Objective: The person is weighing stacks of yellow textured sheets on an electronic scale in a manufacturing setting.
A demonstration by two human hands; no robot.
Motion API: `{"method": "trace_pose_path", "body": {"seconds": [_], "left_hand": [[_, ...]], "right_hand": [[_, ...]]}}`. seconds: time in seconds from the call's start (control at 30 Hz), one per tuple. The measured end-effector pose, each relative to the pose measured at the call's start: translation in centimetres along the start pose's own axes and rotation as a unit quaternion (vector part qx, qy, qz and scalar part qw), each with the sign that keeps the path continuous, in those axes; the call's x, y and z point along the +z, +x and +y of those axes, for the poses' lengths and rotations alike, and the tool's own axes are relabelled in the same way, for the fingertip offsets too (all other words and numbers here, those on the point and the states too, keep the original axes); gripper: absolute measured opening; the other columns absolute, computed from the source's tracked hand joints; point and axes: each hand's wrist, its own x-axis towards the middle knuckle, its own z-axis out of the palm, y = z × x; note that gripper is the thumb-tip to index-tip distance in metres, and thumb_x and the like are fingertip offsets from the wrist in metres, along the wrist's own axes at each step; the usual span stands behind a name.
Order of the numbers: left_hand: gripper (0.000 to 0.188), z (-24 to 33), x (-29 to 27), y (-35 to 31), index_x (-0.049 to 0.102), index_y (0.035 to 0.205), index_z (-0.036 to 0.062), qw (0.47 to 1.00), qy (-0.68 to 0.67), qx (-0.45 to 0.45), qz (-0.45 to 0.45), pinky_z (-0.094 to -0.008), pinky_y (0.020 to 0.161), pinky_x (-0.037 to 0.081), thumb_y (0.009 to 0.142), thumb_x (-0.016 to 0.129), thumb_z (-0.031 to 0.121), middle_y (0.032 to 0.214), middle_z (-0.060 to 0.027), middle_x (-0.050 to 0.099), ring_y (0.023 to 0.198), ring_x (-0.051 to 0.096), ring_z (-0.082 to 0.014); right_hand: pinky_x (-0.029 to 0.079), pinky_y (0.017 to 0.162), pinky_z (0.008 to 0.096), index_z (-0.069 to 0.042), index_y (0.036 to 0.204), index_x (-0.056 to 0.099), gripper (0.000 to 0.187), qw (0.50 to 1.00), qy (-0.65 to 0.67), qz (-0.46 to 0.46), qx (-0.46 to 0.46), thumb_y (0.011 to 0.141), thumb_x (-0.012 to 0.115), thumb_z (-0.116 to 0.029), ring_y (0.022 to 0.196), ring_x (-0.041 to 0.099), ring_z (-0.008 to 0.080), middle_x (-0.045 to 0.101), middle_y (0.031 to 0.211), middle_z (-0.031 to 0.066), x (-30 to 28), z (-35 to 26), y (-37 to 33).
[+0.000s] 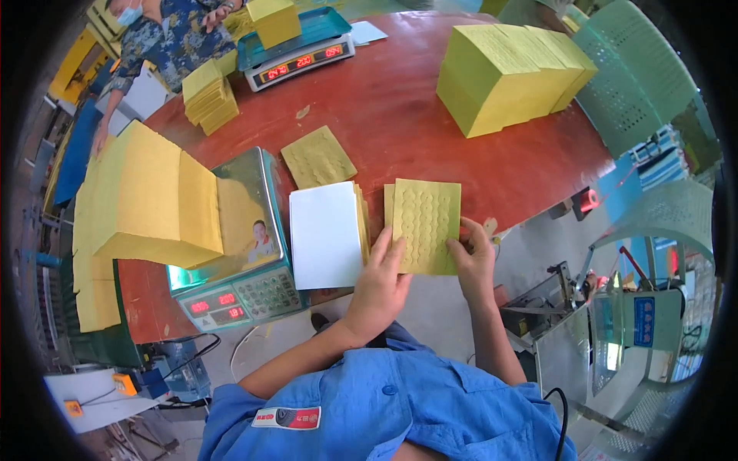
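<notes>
1. Nearest the camera: a blue shirt (pixel 392 396) worn by the person, with a red-and-white patch on its front.
2. Left hand (pixel 380 283): grip closed on the lower left edge of the yellow embossed sheets (pixel 427 223), thumb on the front face.
3. Right hand (pixel 475 261): grip closed on the lower right edge of the same sheets, thumb at the margin.
4. The embossed sheets appear at the near edge of the red table (pixel 400 84); the front one bears columns of raised round marks, and another shows behind it, offset to the left.
5. Just left of the held sheets: a white sheet (pixel 326 234) atop yellow ones.
6. Beyond this pile: a loose yellow piece (pixel 318 157), lying askew.
7. Farther left: a near scale (pixel 244 301) with lit red digits, beside a tall yellow stack (pixel 157 196) that overlaps its plate.
8. Far side: a second scale (pixel 304 64) carrying a yellow block (pixel 274 23); a co-worker (pixel 181 37) stands near it.
9. Far right: a large yellow stack (pixel 507 81).
</notes>
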Motion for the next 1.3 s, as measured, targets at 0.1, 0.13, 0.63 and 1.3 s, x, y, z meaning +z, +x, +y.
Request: {"method": "trace_pose_path", "body": {"seconds": [0.1,0.13,0.63,1.3], "left_hand": [[0.056,-0.1,0.9,0.1,0.046,0.135,-0.0099,0.998,0.010,-0.039,-0.038,-0.0430,0.109,0.039,0.085,0.066,0.006,0.154,-0.0285,0.027,0.136,0.039,-0.0443],[0.057,-0.3,1.3,0.0,0.045,0.136,-0.0097,0.998,0.011,-0.057,-0.031,-0.0433,0.110,0.037,0.085,0.067,0.008,0.154,-0.0289,0.027,0.137,0.038,-0.0446],[0.073,-0.9,3.9,-0.6,0.032,0.143,-0.0136,0.990,0.034,-0.131,-0.036,-0.0432,0.118,0.025,0.086,0.067,0.016,0.157,-0.0297,0.018,0.146,0.021,-0.0428],[0.031,0.2,-15.5,-6.8,0.065,0.106,-0.0023,0.927,0.141,0.210,0.276,-0.0369,0.074,0.057,0.075,0.067,-0.004,0.109,-0.0174,0.067,0.090,0.068,-0.0301]], "right_hand": [[0.048,0.071,0.0246,0.003,0.126,0.054,0.040,0.999,0.014,-0.023,0.028,0.087,0.059,0.004,0.081,0.061,0.0104,0.066,0.090,0.0080,0.3,1.2,2.3],[0.048,0.071,0.0247,0.003,0.126,0.055,0.039,0.999,0.006,-0.032,0.033,0.087,0.060,0.004,0.080,0.061,0.0104,0.066,0.089,0.0081,0.5,1.5,2.8],[0.051,0.066,0.0308,-0.004,0.121,0.059,0.042,0.971,-0.235,-0.017,-0.049,0.080,0.070,-0.003,0.072,0.062,0.0164,0.062,0.085,0.0108,1.8,0.7,3.5],[0.050,0.080,0.0227,0.001,0.114,0.061,0.031,0.940,0.123,-0.304,-0.093,0.086,0.062,0.013,0.090,0.060,0.0092,0.060,0.097,0.0027,14.1,-13.4,-7.3]]}}
